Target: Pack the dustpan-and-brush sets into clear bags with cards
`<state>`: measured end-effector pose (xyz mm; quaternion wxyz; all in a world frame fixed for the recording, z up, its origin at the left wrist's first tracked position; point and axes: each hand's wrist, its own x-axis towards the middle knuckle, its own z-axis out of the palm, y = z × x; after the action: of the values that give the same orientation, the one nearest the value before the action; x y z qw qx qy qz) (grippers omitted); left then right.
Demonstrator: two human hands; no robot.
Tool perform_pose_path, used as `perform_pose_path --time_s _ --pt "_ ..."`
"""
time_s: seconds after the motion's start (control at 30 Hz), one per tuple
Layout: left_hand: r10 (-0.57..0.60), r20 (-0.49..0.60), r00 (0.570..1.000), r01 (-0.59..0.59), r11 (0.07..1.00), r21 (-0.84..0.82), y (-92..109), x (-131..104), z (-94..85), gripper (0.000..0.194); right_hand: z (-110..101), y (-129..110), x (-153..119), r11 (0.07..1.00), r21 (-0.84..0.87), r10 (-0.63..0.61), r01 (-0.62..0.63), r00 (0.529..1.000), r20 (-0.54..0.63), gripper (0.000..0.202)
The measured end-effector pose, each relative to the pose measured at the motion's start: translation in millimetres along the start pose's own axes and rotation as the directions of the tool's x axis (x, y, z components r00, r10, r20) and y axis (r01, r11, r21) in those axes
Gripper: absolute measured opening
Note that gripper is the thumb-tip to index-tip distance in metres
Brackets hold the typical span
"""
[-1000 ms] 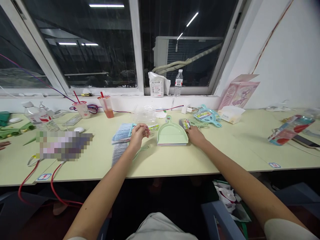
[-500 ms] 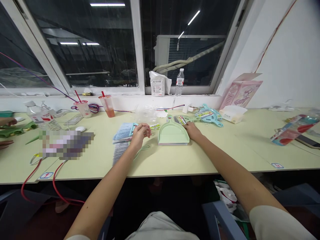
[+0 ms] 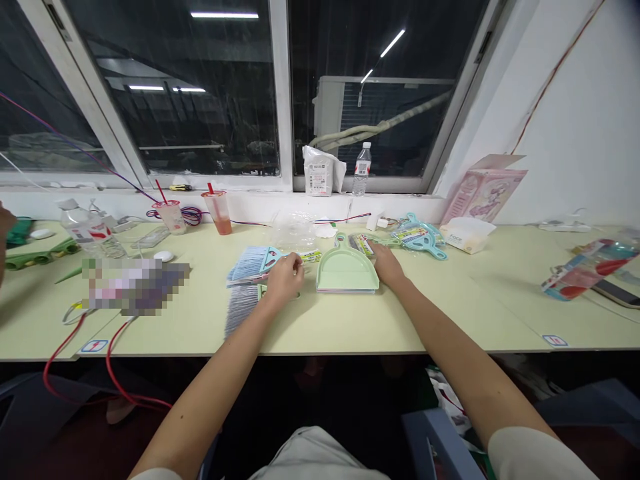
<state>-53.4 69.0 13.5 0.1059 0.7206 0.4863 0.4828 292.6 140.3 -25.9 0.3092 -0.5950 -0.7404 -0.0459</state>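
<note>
My left hand (image 3: 285, 280) is closed with curled fingertips above the green handle of a grey-bristled hand brush (image 3: 242, 310); whatever is between the fingers is hidden. Just beyond it lies a hand brush with blue bristles and a blue handle (image 3: 250, 261). A light green dustpan (image 3: 347, 272) sits on top of other pans, its handle toward the window. At its right edge, my right hand (image 3: 390, 265) has its fingers on a plastic-wrapped hand brush (image 3: 361, 245) with a green handle; the thumb is out of sight.
Blue wrapped dustpan sets (image 3: 420, 235) lie behind my right hand, beside a tissue pack (image 3: 465, 235). Clear plastic wrapping (image 3: 293, 230) is at the back. Drink cups (image 3: 219, 212) and a bottle (image 3: 93, 230) stand on the left. Another person's arm (image 3: 4, 230) shows at the left edge.
My left hand has turned and its fingers have curled in, moving slightly right over the green handle. My right hand stays beside the dustpan. The other person's hands have drawn back at left.
</note>
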Motion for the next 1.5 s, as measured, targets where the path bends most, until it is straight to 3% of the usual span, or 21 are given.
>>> perform_pose_path --time_s 0.1,0.17,0.23,0.37,0.47,0.6,0.73,0.8,0.87,1.0,1.07,1.2,1.33,1.5 --pt "0.078 0.159 0.984 -0.105 0.98 0.17 4 -3 -9.9 0.016 -6 -12 -3 0.929 0.354 0.168 -0.106 0.974 -0.15 0.05" --pt "0.118 0.31 0.943 -0.183 0.964 0.19 9 -6 -27.0 0.018 -8 -21 -6 0.826 0.549 0.226 -0.132 0.968 -0.107 0.046" --pt "0.136 0.43 0.893 -0.228 0.958 0.171 13 -10 -48.7 0.015 -7 -30 -9 0.774 0.616 0.208 -0.146 0.978 -0.03 0.046" --pt "-0.005 0.534 0.846 -0.186 0.934 0.304 9 -27 -80.0 0.022 -3 -39 -9 0.81 0.565 0.136 -0.159 0.987 0.083 0.044" --pt "-0.042 0.584 0.811 -0.25 0.877 0.41 4 -40 -79.4 0.02 -2 -39 -7 0.819 0.544 0.136 -0.184 0.982 0.128 0.04" --pt "0.017 0.593 0.805 -0.357 0.812 0.462 7 -46 -63.0 0.024 -5 -38 -8 0.831 0.528 0.159 -0.173 0.985 0.072 0.041" --pt "0.043 0.624 0.78 -0.37 0.837 0.404 21 -37 -57.5 0.017 -7 -42 -10 0.788 0.587 0.198 -0.186 0.979 0.044 0.037" --pt "0.067 0.602 0.796 -0.337 0.875 0.348 30 -29 -59.1 0.012 -10 -45 -11 0.758 0.621 0.243 -0.199 0.97 0.014 0.036" --pt "0.111 0.529 0.841 -0.294 0.915 0.275 41 -19 -59.8 0.006 -16 -48 -10 0.735 0.653 0.285 -0.184 0.957 -0.051 0.036" --pt "0.162 0.252 0.954 -0.195 0.975 0.11 71 5 -52.2 0.005 -35 -66 -6 0.665 0.738 0.339 -0.113 0.926 -0.164 0.041" --pt "0.168 0.125 0.978 -0.174 0.984 0.037 89 20 -45.0 0.01 -41 -84 -5 0.623 0.78 0.325 -0.061 0.927 -0.188 0.039" --pt "0.126 -0.065 0.99 -0.123 0.991 0.055 116 49 -29.9 0.02 -40 -127 -8 0.474 0.879 0.207 -0.04 0.976 -0.067 0.032" --pt "0.012 -0.127 0.992 -0.001 0.996 0.088 113 65 -15.2 0.024 -33 -152 -19 0.342 0.937 0.098 -0.077 0.994 0.047 0.028" --pt "-0.014 -0.125 0.992 0.036 0.984 0.175 91 60 1.4 0.024 -25 -151 -27 0.404 0.912 0.068 -0.067 0.997 0.043 0.036"
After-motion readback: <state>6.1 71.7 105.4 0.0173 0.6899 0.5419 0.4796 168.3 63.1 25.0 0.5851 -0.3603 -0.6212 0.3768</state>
